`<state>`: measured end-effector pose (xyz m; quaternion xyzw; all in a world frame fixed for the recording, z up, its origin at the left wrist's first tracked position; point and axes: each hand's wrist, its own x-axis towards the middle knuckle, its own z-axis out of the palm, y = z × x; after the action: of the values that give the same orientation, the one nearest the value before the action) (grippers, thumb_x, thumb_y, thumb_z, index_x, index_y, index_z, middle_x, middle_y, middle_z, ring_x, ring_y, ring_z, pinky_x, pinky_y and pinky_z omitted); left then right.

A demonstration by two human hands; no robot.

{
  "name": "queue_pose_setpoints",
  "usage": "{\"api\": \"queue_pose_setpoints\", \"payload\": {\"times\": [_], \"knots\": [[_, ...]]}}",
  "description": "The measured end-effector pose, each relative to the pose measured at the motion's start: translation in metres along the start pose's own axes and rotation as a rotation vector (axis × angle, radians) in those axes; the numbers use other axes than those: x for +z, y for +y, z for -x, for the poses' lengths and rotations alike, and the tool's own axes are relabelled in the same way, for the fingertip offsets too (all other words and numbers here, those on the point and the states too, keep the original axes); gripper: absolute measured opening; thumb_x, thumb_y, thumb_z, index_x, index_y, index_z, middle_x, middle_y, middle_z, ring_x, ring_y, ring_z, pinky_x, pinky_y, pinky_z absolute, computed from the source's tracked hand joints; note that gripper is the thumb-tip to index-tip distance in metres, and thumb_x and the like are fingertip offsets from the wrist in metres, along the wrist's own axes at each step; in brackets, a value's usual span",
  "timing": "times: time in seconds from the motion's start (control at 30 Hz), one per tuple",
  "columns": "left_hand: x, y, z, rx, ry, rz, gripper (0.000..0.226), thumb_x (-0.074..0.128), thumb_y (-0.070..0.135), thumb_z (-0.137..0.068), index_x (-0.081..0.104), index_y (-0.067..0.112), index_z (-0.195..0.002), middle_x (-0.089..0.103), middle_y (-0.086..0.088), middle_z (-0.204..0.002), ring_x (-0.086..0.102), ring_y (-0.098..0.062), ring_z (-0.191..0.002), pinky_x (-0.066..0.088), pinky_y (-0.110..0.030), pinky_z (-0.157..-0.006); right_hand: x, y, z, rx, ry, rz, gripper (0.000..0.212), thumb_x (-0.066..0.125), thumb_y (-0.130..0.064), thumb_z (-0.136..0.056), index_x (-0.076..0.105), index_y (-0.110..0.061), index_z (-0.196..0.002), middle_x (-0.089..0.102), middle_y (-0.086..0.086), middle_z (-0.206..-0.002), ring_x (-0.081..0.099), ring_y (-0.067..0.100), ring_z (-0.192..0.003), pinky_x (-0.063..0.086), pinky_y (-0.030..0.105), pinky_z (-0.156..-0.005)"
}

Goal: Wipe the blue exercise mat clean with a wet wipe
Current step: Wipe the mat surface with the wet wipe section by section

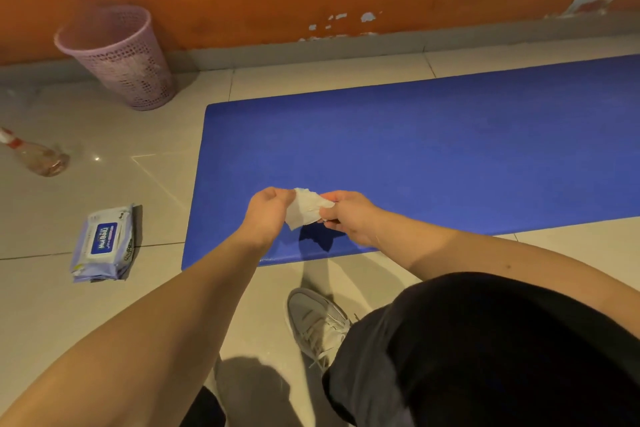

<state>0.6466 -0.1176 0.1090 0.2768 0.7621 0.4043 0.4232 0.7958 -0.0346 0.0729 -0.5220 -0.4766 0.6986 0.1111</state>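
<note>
A blue exercise mat (433, 156) lies flat on the tiled floor, running from the centre to the right edge. Above its near left corner, both my hands hold a crumpled white wet wipe (306, 210) between them. My left hand (268, 210) pinches the wipe's left edge, and my right hand (349, 215) grips its right side. The wipe hangs a little above the mat and casts a shadow on it.
A pack of wet wipes (104, 243) lies on the tiles to the left of the mat. A pink perforated waste basket (117, 55) stands by the orange wall. A clear plastic bottle (34, 154) lies at far left. My grey shoe (317, 322) rests near the mat's edge.
</note>
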Motion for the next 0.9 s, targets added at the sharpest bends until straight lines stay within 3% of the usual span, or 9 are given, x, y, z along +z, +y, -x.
{"api": "queue_pose_setpoints", "payload": {"times": [0.07,0.2,0.27,0.4,0.53,0.6,0.67,0.77,0.9], "knots": [[0.001,0.003,0.003,0.094,-0.026,-0.039,0.023,0.065,0.022,-0.095,0.059,0.018,-0.116,0.063,0.003,-0.107,0.063,-0.013,-0.096,0.048,-0.020,-0.067,-0.003,-0.004,0.005,0.066,-0.038,-0.189,0.033,0.053,0.002,-0.099,0.064,-0.010,-0.129,0.070,0.012,-0.122,0.068,0.022,-0.105,0.058,0.029,-0.088],[0.004,0.013,0.011,0.222,-0.153,-0.093,0.052,0.070,0.001,-0.090,0.052,0.026,-0.131,0.064,0.005,-0.107,0.064,-0.003,-0.090,0.051,-0.010,-0.064,-0.012,-0.009,0.009,0.156,-0.101,-0.501,0.029,0.045,-0.004,-0.104,0.060,-0.006,-0.129,0.072,0.015,-0.120,0.071,0.027,-0.106,0.057,0.035,-0.091],[0.005,0.019,0.013,0.270,-0.168,-0.179,0.045,0.071,0.002,-0.090,0.058,0.024,-0.127,0.064,0.008,-0.105,0.063,-0.001,-0.090,0.050,-0.010,-0.066,-0.017,-0.012,0.011,0.162,-0.113,-0.543,0.026,0.049,-0.009,-0.105,0.060,-0.005,-0.129,0.073,0.015,-0.117,0.072,0.027,-0.104,0.058,0.034,-0.089],[0.005,0.025,0.012,0.406,-0.073,-0.494,0.011,0.068,0.016,-0.094,0.069,0.026,-0.097,0.063,0.005,-0.099,0.062,-0.016,-0.093,0.053,-0.029,-0.077,-0.022,-0.020,0.018,0.099,0.004,-0.211,0.027,0.064,-0.016,-0.099,0.062,-0.010,-0.126,0.072,0.011,-0.115,0.069,0.020,-0.094,0.059,0.029,-0.081],[0.006,0.036,0.010,0.441,0.038,-0.589,0.006,0.067,0.019,-0.093,0.072,0.022,-0.093,0.051,0.008,-0.110,0.036,-0.014,-0.111,0.036,-0.031,-0.091,-0.027,-0.036,0.032,-0.247,0.154,0.101,0.024,0.072,-0.001,-0.088,0.065,-0.012,-0.107,0.061,0.006,-0.092,0.058,0.021,-0.081,0.054,0.029,-0.074],[0.007,0.045,0.012,0.446,0.049,-0.542,0.005,0.066,0.017,-0.092,0.070,0.017,-0.089,0.059,0.005,-0.099,0.050,-0.022,-0.103,0.045,-0.035,-0.080,-0.027,-0.051,0.043,-0.368,0.116,0.180,0.019,0.070,0.003,-0.086,0.068,-0.012,-0.098,0.061,0.003,-0.084,0.057,0.018,-0.075,0.050,0.023,-0.061],[0.008,0.054,0.011,0.429,0.046,-0.462,0.006,0.066,0.018,-0.092,0.068,0.013,-0.090,0.067,-0.003,-0.087,0.063,-0.028,-0.086,0.052,-0.037,-0.068,-0.029,-0.066,0.053,-0.423,0.058,0.290,0.017,0.068,0.004,-0.086,0.070,-0.007,-0.099,0.067,0.005,-0.088,0.061,0.015,-0.075,0.053,0.020,-0.056],[0.008,0.064,0.010,0.415,0.040,-0.408,0.012,0.067,0.023,-0.092,0.068,0.012,-0.098,0.071,-0.003,-0.089,0.066,-0.024,-0.082,0.054,-0.037,-0.070,-0.031,-0.085,0.064,-0.430,-0.011,0.443,0.026,0.065,0.006,-0.087,0.069,-0.003,-0.111,0.073,0.012,-0.099,0.066,0.013,-0.067,0.055,0.019,-0.056],[0.009,0.077,0.014,0.421,0.012,-0.288,0.016,0.068,0.023,-0.091,0.067,0.007,-0.095,0.069,0.002,-0.081,0.058,-0.015,-0.067,0.043,-0.025,-0.057,-0.035,-0.109,0.068,-0.387,0.000,0.511,0.027,0.071,0.001,-0.087,0.068,-0.004,-0.113,0.075,0.019,-0.100,0.068,0.018,-0.068,0.061,0.026,-0.068]]}}
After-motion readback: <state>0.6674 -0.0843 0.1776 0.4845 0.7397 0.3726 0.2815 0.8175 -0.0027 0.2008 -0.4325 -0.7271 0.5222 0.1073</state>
